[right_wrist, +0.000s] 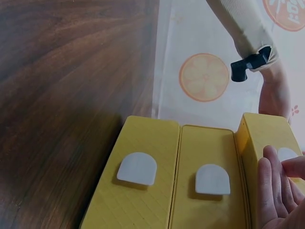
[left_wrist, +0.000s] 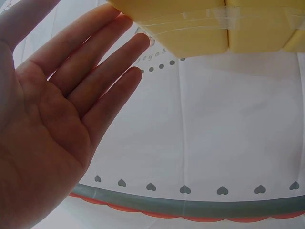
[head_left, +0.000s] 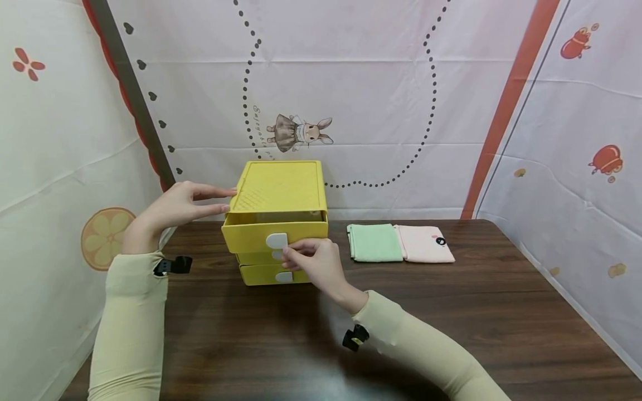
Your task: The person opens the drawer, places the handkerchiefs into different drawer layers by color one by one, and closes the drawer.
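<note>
A yellow drawer cabinet (head_left: 287,186) with three stacked drawers stands on the table. Its top drawer (head_left: 247,238) is pulled partly out, leaving a gap under the cabinet's top; what lies inside is mostly hidden. My right hand (head_left: 321,264) pinches the white handle (right_wrist: 287,154) of that drawer between thumb and fingers. The middle drawer (right_wrist: 209,143) and bottom drawer (right_wrist: 152,131) are pushed in, each with a white handle. At the cabinet's upper left edge, my left hand (head_left: 175,207) rests its fingertips, the fingers (left_wrist: 102,64) nearly straight.
Right of the cabinet lie a folded green cloth (head_left: 376,243) and a folded pink cloth (head_left: 423,245), side by side. Printed white sheets (head_left: 381,111) close off the back and both sides of the dark wooden table (head_left: 241,340).
</note>
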`<state>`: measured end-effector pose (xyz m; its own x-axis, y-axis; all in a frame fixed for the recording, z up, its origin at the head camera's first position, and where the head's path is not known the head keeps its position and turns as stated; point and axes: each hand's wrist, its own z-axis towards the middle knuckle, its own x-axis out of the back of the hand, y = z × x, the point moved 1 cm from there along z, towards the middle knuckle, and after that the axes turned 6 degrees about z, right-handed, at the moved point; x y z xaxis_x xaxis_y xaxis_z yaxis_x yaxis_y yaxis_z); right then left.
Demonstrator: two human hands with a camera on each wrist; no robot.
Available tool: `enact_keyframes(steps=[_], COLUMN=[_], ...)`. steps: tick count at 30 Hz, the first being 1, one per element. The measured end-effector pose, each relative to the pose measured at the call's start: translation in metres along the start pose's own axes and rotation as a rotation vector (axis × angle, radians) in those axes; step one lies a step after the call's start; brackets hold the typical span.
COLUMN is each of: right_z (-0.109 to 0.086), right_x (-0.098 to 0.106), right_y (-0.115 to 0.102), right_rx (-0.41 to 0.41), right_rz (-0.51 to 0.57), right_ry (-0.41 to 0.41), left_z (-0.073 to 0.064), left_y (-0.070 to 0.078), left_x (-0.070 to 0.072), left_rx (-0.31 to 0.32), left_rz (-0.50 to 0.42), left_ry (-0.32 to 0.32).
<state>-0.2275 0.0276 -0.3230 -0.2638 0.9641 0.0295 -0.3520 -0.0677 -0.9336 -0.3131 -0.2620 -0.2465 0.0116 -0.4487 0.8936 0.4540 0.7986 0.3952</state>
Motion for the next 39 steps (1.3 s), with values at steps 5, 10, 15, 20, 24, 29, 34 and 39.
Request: enact_keyframes(steps=[5, 10, 15, 20, 24, 29, 34, 39], right_z=[0.012, 0.019, 0.022, 0.025, 0.027, 0.024, 0.022, 0.023], right_x=[0.003, 0.004, 0.004, 0.004, 0.005, 0.005, 0.003, 0.002], right_y=[0.023, 0.031, 0.032, 0.034, 0.031, 0.013, 0.004, 0.004], right_rx=[-0.001, 0.018, 0.023, 0.004, -0.007, -0.01, -0.006, -0.014], right_rz=[0.008, -0.008, -0.002, 0.008, 0.0, -0.004, -0.016, -0.012], right_ry=[0.019, 0.053, 0.067, 0.071, 0.064, 0.042, 0.046, 0.051], left_z=[0.0, 0.001, 0.001, 0.0, 0.001, 0.001, 0.001, 0.001], left_y=[-0.001, 0.0, 0.001, 0.001, 0.0, -0.001, -0.001, 0.0], left_x=[0.0, 0.0, 0.0, 0.0, -0.001, -0.001, 0.0, 0.0], left_rx=[-0.004, 0.004, 0.019, 0.018, 0.006, -0.003, -0.004, -0.006], left_rz=[0.005, 0.01, 0.01, 0.015, 0.023, 0.026, 0.026, 0.029], left_ry=[0.003, 0.003, -0.001, 0.001, 0.008, 0.011, 0.014, 0.013])
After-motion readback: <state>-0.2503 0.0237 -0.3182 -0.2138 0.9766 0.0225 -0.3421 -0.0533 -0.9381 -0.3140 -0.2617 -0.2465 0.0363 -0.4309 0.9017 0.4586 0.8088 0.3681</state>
